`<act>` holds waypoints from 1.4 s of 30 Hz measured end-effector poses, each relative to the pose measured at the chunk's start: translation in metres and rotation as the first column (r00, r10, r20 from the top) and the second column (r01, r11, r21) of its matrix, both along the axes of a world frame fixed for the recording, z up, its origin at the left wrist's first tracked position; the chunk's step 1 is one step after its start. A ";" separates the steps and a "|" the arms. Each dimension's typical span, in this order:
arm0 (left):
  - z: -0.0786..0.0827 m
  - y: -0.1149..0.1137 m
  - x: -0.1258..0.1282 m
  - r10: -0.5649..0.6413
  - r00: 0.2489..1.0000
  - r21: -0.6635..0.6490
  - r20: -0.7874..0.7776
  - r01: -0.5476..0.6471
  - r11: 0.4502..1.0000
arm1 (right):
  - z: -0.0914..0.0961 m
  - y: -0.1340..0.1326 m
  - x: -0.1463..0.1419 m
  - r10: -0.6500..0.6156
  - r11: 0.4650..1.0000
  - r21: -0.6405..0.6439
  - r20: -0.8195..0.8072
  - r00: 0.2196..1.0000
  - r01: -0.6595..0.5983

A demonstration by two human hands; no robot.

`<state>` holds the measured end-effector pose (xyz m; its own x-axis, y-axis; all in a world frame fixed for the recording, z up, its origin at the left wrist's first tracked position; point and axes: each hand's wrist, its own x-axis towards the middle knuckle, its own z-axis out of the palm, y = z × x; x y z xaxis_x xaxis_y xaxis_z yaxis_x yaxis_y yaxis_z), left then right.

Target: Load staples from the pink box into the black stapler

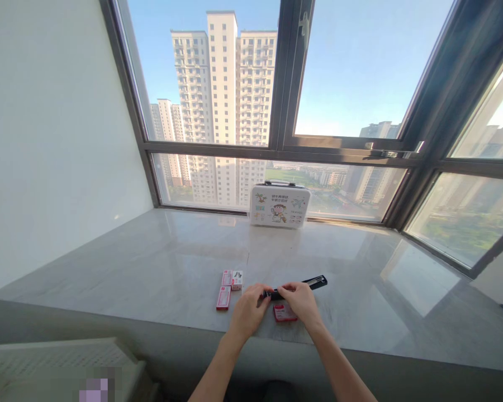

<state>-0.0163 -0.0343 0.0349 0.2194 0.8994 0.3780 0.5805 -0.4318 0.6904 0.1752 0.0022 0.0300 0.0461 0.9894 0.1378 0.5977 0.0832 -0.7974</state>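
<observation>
An opened black stapler point(316, 282) lies aslant above the stone sill, its long metal-lined part pointing away to the right. My left hand point(248, 311) is closed around its left end, thumb and fingers pinching it. My right hand point(300, 301) has its fingers pressed together on the stapler's middle, and I cannot make out whether they hold anything small. Just below the stapler, by my right hand, sits a red and pink small box point(284, 313), partly covered by the hand.
Left of my hands stand a red-and-white box point(223, 298), a similar box point(227, 277) and a white box with a dark picture point(237, 280). A white printed case point(280, 206) stands against the window. The stone sill point(171, 279) ends at a front edge close to me.
</observation>
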 end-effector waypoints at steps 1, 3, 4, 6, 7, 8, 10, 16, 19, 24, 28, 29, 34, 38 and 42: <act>-0.001 0.000 0.000 0.003 1.000 -0.007 -0.004 -0.003 1.000 | 0.000 0.000 -0.001 -0.010 1.000 -0.006 -0.009 1.000 0.010; -0.002 0.001 -0.001 0.005 1.000 -0.024 -0.014 -0.006 1.000 | -0.001 0.002 -0.002 -0.015 1.000 -0.018 -0.019 1.000 0.014; -0.002 0.001 -0.002 0.004 1.000 -0.034 -0.019 -0.005 0.999 | -0.001 0.002 -0.002 -0.017 1.000 -0.023 -0.023 1.000 0.017; -0.003 0.002 -0.003 0.000 1.000 -0.056 -0.025 -0.002 0.998 | -0.002 0.003 -0.003 -0.021 0.999 -0.027 -0.032 0.999 0.020; -0.003 0.002 -0.003 0.002 1.000 -0.064 -0.027 -0.004 0.998 | -0.002 0.004 -0.004 -0.022 0.999 -0.028 -0.036 0.999 0.021; -0.003 0.002 -0.002 0.007 1.000 -0.070 -0.031 -0.010 0.997 | -0.002 0.004 -0.005 -0.023 0.999 -0.027 -0.039 0.999 0.022; -0.002 0.001 0.000 0.031 0.999 -0.070 -0.045 -0.034 0.997 | 0.000 0.004 -0.007 -0.025 1.000 -0.019 -0.043 0.999 0.024; 0.002 0.003 0.009 0.103 0.992 -0.058 -0.072 -0.108 0.993 | 0.012 0.006 -0.015 -0.008 0.999 0.041 -0.035 0.999 0.010; 0.002 0.006 0.010 0.125 0.989 -0.094 -0.074 -0.132 0.987 | 0.017 0.010 -0.014 -0.011 0.999 0.040 -0.037 0.999 0.012; 0.001 0.009 0.009 0.127 0.990 -0.097 -0.066 -0.133 0.986 | 0.011 0.020 -0.007 -0.044 0.998 -0.040 -0.042 0.998 0.043; -0.001 0.008 0.010 0.125 0.991 -0.077 -0.038 -0.128 0.989 | 0.000 0.020 -0.006 -0.061 0.995 -0.085 -0.029 0.998 0.059; -0.001 0.008 0.010 0.123 0.992 -0.073 -0.030 -0.125 0.989 | -0.002 0.019 -0.007 -0.062 0.994 -0.090 -0.022 0.998 0.060; 0.000 0.006 0.010 0.122 0.992 -0.075 -0.030 -0.123 0.990 | -0.001 0.010 -0.011 -0.058 0.996 -0.063 0.040 0.997 0.061; -0.001 0.006 0.009 0.139 0.989 -0.043 -0.042 -0.141 0.989 | 0.012 -0.002 -0.015 -0.073 0.997 0.024 0.126 0.989 0.071; -0.004 0.006 0.008 0.143 0.987 -0.031 -0.079 -0.146 0.989 | 0.016 -0.017 -0.014 0.018 0.990 0.133 0.185 0.983 -0.043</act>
<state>-0.0083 -0.0279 0.0304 0.1130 0.9367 0.3315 0.6863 -0.3149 0.6556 0.1617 -0.0150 0.0464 -0.0221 0.9613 0.2745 0.7275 0.2038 -0.6551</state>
